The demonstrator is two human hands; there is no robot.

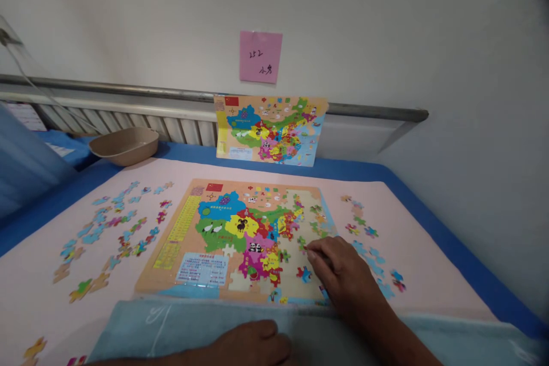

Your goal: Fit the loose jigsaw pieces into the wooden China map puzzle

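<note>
Puzzle board (148,277) under our right hand (337,266), filled part (240,226) left of our fingertips (310,247). Cannot tell if we pinch piece there. Our left hand (259,344) curled, closer to us, grip unclear.

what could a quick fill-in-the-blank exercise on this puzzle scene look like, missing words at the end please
1. The pink sticky note bears the handwritten number ____.
2. The brown basin stands toward the ____ edge of the picture.
3. The small flag printed in the upper left part of the map jigsaw puzzle is mostly ____.
4. The hand over the jigsaw puzzle is the person's ____ one.

Missing words: 252; left; red; right
</note>
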